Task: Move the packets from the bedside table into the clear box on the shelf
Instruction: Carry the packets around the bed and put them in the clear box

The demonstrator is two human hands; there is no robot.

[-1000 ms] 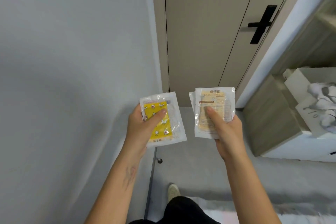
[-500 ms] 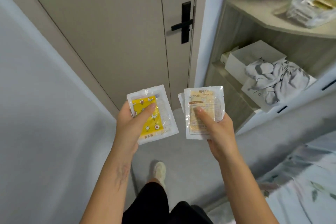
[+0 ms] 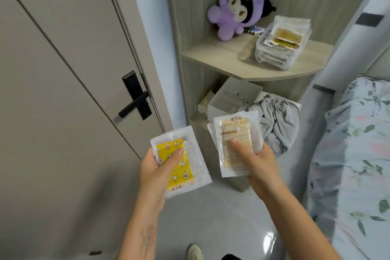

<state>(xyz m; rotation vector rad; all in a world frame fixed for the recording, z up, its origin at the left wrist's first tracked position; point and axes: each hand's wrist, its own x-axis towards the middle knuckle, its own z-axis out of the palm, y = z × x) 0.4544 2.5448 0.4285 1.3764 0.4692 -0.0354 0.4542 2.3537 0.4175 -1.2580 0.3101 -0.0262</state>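
Note:
My left hand (image 3: 155,173) grips a clear packet with a yellow patterned insert (image 3: 190,162), thumb across its face. My right hand (image 3: 260,167) holds a beige packet (image 3: 237,133) with at least one more packet tucked behind it, thumb pressed on the front. Both are held at chest height in front of the shelf unit. The clear box (image 3: 276,48) stands on the upper shelf (image 3: 221,59) at the right, filled with several similar packets stacked to its rim. The box is well above and beyond both hands.
A purple plush toy (image 3: 236,6) sits at the back of the upper shelf. On the lower shelf lie a white open box (image 3: 234,97) and crumpled grey cloth (image 3: 276,122). A door with a black handle (image 3: 135,99) is left; a floral bed (image 3: 354,154) is right.
My view has swung right and up from the door to the shelf unit, bringing the clear box and plush toy into full sight. Both hands keep their packets in the same grip.

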